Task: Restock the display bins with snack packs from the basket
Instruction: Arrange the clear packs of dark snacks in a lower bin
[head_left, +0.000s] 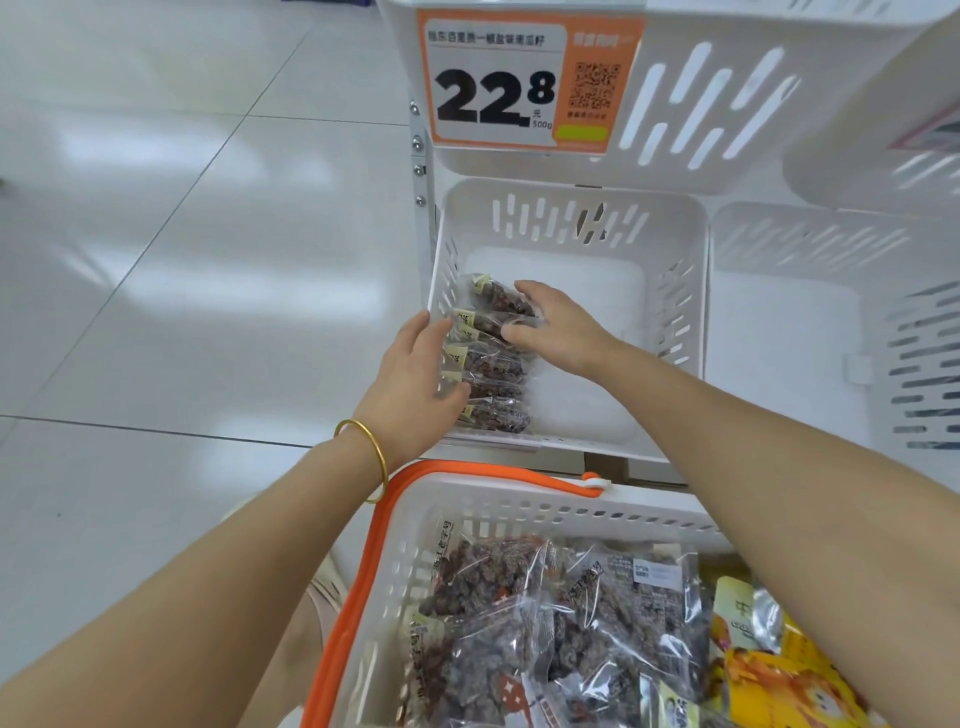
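Note:
A white display bin (675, 291) on the lower shelf holds a row of clear snack packs (493, 369) with dark dried fruit, stacked against its left wall. My left hand (415, 384) reaches over the bin's left edge and touches the packs' left ends. Fingers of my right hand (561, 325) press on the far packs of the row from the right. Below, a white basket (519, 512) with an orange handle (363, 582) holds more clear packs (561, 623) of the same snack.
An upper bin carries an orange price tag (519, 88) reading 22.8. Another white bin (810, 322) stands to the right. Yellow snack bags (779, 675) lie in the basket's right part. Glossy tiled floor (182, 234) spreads to the left.

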